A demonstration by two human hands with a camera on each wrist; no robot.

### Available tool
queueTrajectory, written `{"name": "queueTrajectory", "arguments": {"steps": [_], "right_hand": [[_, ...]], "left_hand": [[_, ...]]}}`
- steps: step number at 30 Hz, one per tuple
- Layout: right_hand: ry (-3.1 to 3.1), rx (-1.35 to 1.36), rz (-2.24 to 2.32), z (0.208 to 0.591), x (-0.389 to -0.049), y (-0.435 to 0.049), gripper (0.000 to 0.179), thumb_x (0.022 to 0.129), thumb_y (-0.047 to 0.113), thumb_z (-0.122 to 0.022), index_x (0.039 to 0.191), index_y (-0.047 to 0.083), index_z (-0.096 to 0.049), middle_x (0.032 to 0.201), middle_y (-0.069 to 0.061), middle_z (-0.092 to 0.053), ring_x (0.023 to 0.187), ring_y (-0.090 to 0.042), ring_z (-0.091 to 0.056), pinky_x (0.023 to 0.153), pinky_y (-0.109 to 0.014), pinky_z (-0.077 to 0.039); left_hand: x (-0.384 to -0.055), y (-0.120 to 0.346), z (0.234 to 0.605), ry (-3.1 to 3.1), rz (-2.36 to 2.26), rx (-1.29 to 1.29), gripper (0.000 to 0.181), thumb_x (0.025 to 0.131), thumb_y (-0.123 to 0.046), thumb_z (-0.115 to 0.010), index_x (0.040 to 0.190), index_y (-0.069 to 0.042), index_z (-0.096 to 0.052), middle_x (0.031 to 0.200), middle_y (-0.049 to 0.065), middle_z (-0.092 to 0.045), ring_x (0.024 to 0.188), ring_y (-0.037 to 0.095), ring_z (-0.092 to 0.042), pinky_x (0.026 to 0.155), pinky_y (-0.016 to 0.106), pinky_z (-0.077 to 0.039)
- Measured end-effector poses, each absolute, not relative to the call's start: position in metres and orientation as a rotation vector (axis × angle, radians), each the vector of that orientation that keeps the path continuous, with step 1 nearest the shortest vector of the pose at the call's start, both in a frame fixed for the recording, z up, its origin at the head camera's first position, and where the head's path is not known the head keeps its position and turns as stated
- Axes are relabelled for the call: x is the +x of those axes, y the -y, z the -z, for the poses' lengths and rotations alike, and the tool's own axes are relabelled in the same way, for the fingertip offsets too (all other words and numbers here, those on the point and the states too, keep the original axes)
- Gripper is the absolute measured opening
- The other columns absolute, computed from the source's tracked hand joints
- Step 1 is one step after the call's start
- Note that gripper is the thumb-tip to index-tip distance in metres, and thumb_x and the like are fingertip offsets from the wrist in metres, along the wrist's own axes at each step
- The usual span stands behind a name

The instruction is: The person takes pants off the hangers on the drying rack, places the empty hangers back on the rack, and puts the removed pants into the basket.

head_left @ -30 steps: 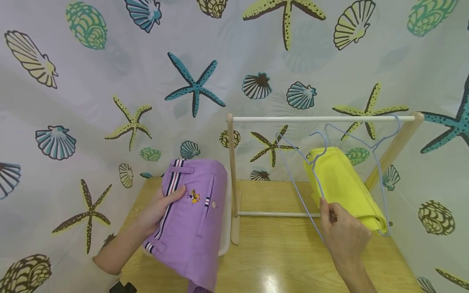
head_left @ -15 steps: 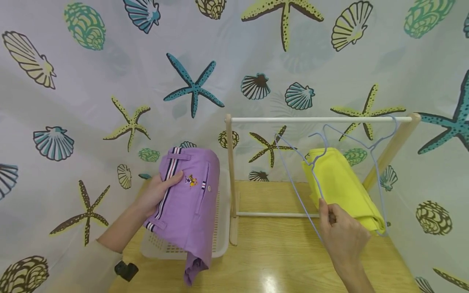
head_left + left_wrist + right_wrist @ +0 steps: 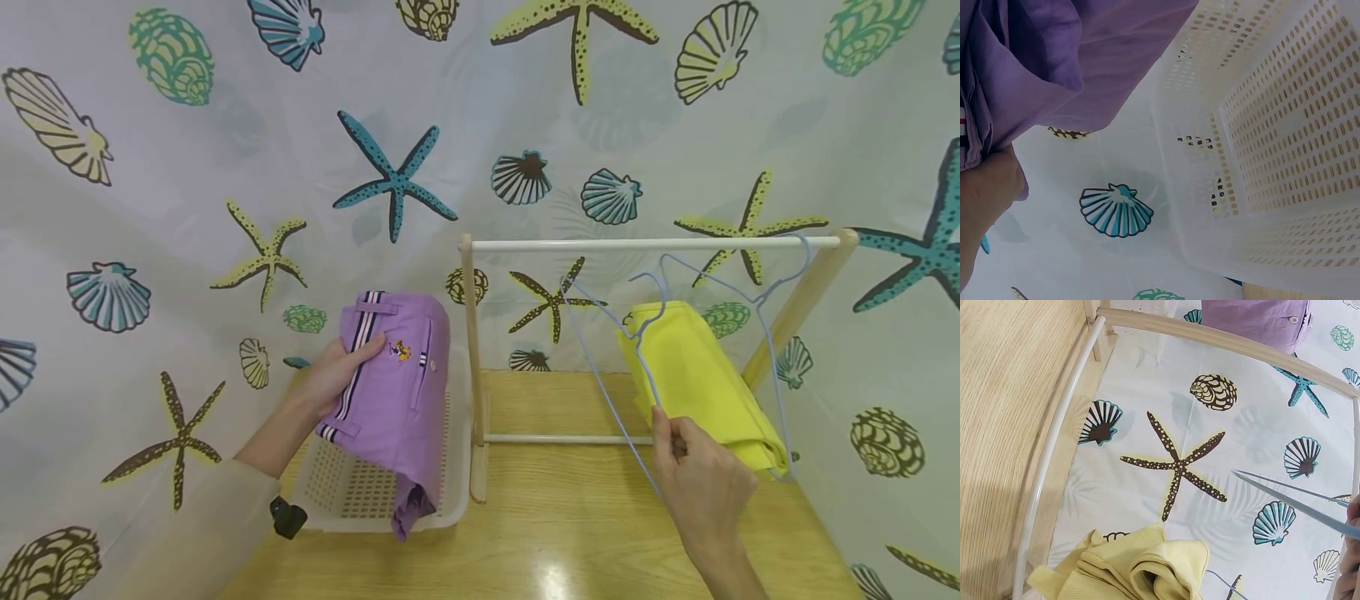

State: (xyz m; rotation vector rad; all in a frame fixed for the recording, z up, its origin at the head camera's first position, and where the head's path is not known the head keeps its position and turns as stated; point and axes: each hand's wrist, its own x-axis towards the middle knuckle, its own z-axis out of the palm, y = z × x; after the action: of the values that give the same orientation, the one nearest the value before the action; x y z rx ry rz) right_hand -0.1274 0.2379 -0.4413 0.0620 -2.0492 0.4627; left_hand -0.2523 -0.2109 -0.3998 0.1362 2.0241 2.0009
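My left hand [image 3: 337, 375] grips folded purple trousers [image 3: 393, 400] by the waistband, thumb lying over the striped trim near a small embroidered emblem. A lower end of the cloth droops over the white basket [image 3: 453, 479]. Between thumb and fingers, my right hand [image 3: 701, 479] pinches one side of a blue wire hanger [image 3: 600, 379], whose hook stands below the rack's top bar [image 3: 570, 246], apart from it. Just behind is a folded yellow garment [image 3: 697, 383] on a second blue hanger [image 3: 772, 333] hooked over the bar. The left wrist view shows the trousers' underside [image 3: 1116, 69] beside the basket.
The rack's wooden left post [image 3: 472, 358] stands between basket and hangers. A lower white rod [image 3: 562, 438] crosses near the wooden tabletop [image 3: 555, 533]. Behind hangs a curtain [image 3: 300, 150] printed with shells and starfish.
My left hand has raised the purple trousers, drawing them farther from me and uncovering more of the basket. The right hand and its hanger have stayed nearly still.
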Motion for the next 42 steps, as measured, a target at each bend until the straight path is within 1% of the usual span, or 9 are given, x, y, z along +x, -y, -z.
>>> {"name": "queueTrajectory", "arguments": {"steps": [5,10,12,16,19,26,33,42], "right_hand": [[2.041,0.062,-0.472,0.443,-0.128,-0.238,0.041,0.097,0.026,-0.068,0.063,0.003,-0.068,0.047,-0.008,-0.061,0.037,-0.001,-0.029,0.037,-0.014,-0.016],[2.021,0.065,-0.482,0.446,-0.130,-0.239,0.043,0.097,0.026,-0.068,0.062,0.002,-0.067,0.046,-0.010,-0.061,0.034,-0.006,-0.032,0.037,-0.013,-0.014],[2.025,0.062,-0.485,0.446,-0.130,-0.238,0.042,0.096,0.025,-0.069,0.062,0.002,-0.067,0.046,-0.010,-0.061,0.034,-0.007,-0.032,0.037,-0.013,-0.014],[2.041,0.058,-0.487,0.445,-0.129,-0.239,0.041,0.096,0.025,-0.069,0.062,0.003,-0.067,0.046,-0.009,-0.060,0.036,-0.002,-0.028,0.037,-0.013,-0.015],[2.054,0.057,-0.477,0.444,-0.129,-0.239,0.041,0.097,0.026,-0.068,0.063,0.004,-0.067,0.046,-0.007,-0.060,0.037,-0.001,-0.028,0.037,-0.014,-0.016],[2.035,0.074,-0.482,0.445,-0.129,-0.238,0.040,0.098,0.024,-0.068,0.063,0.003,-0.068,0.048,-0.007,-0.062,0.032,-0.013,-0.041,0.035,-0.015,-0.019],[2.046,0.067,-0.468,0.445,-0.129,-0.239,0.041,0.098,0.025,-0.067,0.062,0.004,-0.066,0.046,-0.005,-0.059,0.036,-0.005,-0.032,0.036,-0.015,-0.017],[2.076,0.078,-0.459,0.446,-0.129,-0.240,0.041,0.099,0.024,-0.066,0.063,0.003,-0.067,0.047,-0.007,-0.060,0.034,-0.007,-0.036,0.036,-0.013,-0.019]], "left_hand": [[-0.266,0.211,0.415,-2.009,-2.012,0.119,0.032,0.108,-0.044,-0.058,0.123,-0.016,-0.055,0.095,-0.007,-0.076,0.083,0.010,-0.075,0.073,0.030,-0.063],[-0.277,0.209,0.428,-2.026,-2.056,0.087,0.027,0.107,-0.041,-0.061,0.112,-0.015,-0.060,0.087,-0.007,-0.076,0.076,0.009,-0.074,0.069,0.028,-0.063],[-0.279,0.207,0.433,-2.022,-2.068,0.083,0.025,0.108,-0.039,-0.060,0.111,-0.014,-0.059,0.086,-0.007,-0.076,0.076,0.009,-0.074,0.068,0.027,-0.062],[-0.282,0.205,0.441,-1.988,-2.082,0.077,0.025,0.109,-0.038,-0.058,0.113,-0.014,-0.057,0.088,-0.007,-0.076,0.077,0.009,-0.074,0.069,0.028,-0.063],[-0.285,0.204,0.449,-1.971,-2.091,0.069,0.026,0.108,-0.039,-0.059,0.116,-0.014,-0.055,0.090,-0.007,-0.076,0.079,0.009,-0.074,0.071,0.028,-0.063],[-0.293,0.205,0.467,-2.005,-2.089,0.062,0.030,0.107,-0.040,-0.061,0.120,-0.013,-0.056,0.092,-0.007,-0.075,0.082,0.009,-0.074,0.074,0.028,-0.062],[-0.297,0.204,0.478,-2.026,-2.054,0.049,0.034,0.106,-0.043,-0.063,0.117,-0.012,-0.057,0.090,-0.007,-0.075,0.080,0.009,-0.073,0.073,0.027,-0.062],[-0.302,0.197,0.499,-2.025,-2.002,0.009,0.035,0.105,-0.043,-0.065,0.117,-0.011,-0.059,0.090,-0.007,-0.076,0.080,0.009,-0.073,0.073,0.028,-0.061]]}}
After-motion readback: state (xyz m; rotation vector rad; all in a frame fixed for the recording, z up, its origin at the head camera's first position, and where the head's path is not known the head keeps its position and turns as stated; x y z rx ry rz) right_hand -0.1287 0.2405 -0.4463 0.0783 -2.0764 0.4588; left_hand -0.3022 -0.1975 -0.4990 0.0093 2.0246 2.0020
